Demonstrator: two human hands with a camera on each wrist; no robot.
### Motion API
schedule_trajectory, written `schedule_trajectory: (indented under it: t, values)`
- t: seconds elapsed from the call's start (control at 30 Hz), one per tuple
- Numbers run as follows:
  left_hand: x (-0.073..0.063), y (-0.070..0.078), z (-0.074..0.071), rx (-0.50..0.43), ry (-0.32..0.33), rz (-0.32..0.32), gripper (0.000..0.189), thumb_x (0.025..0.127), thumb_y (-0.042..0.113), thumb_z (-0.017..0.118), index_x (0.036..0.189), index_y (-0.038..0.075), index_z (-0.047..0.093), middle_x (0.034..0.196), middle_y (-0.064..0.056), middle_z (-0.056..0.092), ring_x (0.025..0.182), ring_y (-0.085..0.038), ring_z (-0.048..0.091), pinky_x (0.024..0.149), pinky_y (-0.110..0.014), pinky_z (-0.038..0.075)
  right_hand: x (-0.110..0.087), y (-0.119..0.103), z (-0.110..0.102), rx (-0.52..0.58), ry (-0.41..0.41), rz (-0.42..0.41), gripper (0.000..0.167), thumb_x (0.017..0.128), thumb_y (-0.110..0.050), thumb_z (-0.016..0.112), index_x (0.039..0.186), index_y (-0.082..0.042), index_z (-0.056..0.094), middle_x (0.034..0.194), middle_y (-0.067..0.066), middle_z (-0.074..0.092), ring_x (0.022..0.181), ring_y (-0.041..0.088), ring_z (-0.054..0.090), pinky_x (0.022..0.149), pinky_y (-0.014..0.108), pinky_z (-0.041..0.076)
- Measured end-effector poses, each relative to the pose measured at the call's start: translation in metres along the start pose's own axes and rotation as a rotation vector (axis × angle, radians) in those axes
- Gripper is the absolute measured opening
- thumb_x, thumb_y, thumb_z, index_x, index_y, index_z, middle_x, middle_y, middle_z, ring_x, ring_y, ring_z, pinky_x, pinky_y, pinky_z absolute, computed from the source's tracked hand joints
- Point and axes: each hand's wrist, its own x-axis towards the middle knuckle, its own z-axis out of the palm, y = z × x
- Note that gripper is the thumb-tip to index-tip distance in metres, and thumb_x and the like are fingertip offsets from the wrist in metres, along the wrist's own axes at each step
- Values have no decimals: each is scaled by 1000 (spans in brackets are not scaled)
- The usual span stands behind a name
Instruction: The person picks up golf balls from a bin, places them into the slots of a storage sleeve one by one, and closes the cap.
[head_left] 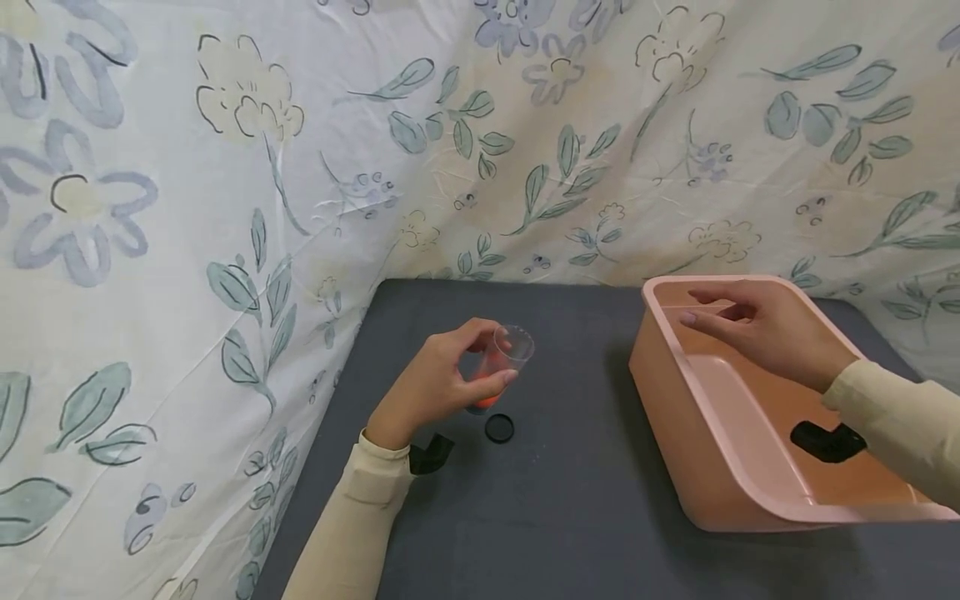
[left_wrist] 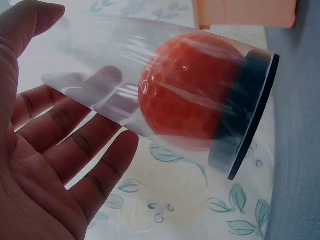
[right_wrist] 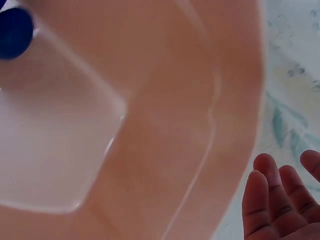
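My left hand grips a clear plastic cup between thumb and fingers, above the left part of the dark table. Inside the cup is a dimpled orange ball, lying against a black base at the narrower-looking end in the head view. A round black ring-like piece lies on the table just below the cup. Over the pink bin hovers my right hand, fingers loosely bent with nothing between them. In the right wrist view its fingertips appear beside the bin's rim.
A dark blue round thing shows inside the bin in the right wrist view. The bin stands on the right side of the dark grey table. Floral cloth hangs behind the table and along its left side.
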Motion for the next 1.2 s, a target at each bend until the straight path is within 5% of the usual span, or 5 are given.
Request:
schedule_trajectory:
  t: [0.27,0.5,0.7,0.97,1.2]
  values:
    - [1,1,0,3,-8,-17,36,91,28,80,120,17,61,113,3,73,100,-8,67,86,-33,61,2,30,6,12,2,-85,52,90,-39,81,137,-21,69,138,15,66,113,41,70,71,23,59]
    - [2,1,0,3,-9,-20,37,91,28,80,120,17,61,113,2,73,101,-9,67,85,-31,61,1,48,18,-14,-191,-47,59,93,-41,78,137,-4,66,137,28,64,111,42,70,77,40,61]
    - [3,2,1,2,-10,-25,38,91,29,80,121,17,61,113,3,72,100,-8,67,83,-30,60,1,62,30,-21,-279,-123,44,91,-32,80,129,-11,73,126,17,73,112,36,70,82,47,62]
    - [5,2,1,-6,-11,-21,37,91,29,80,121,17,61,114,1,73,101,-8,67,86,-31,60,0,67,35,-114,-600,-59,31,88,-34,82,117,-23,76,106,-7,75,98,12,65,83,34,55]
    - [7,0,3,10,-8,-11,36,91,30,80,120,18,61,111,7,71,99,-7,67,81,-28,59,-11,65,41,20,-850,95,37,91,-13,73,125,-9,62,102,4,63,84,18,58,66,32,49]
